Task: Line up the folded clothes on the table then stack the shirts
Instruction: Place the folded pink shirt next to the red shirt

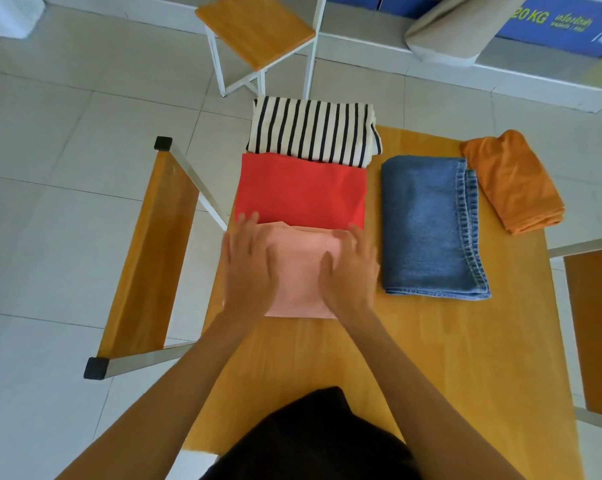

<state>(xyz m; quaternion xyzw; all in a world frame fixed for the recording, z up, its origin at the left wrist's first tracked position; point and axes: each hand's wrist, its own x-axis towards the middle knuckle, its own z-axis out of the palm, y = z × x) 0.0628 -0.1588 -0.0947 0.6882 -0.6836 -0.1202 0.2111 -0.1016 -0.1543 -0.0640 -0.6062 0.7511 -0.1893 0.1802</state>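
On the wooden table (413, 358), left side, both hands rest flat on the pink shirt (299, 271): left hand (249, 266) and right hand (351, 271), fingers spread, pinching nothing. Red shirt (303, 192) and striped shirt (313, 131) continue the column toward the far edge, the striped one overhanging it. Jeans (431, 226) and orange cloth (510, 181) lie right. Near tabletop is bare wood.

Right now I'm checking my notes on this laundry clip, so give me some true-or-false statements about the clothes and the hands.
1. Both hands, left and right, rest on the folded pink shirt. True.
2. The folded blue jeans lie left of the folded red shirt. False: they lie to its right.
3. The black-and-white striped folded shirt lies beyond the red shirt. True.
4. The folded orange cloth sits on the jeans. False: it lies beside them.
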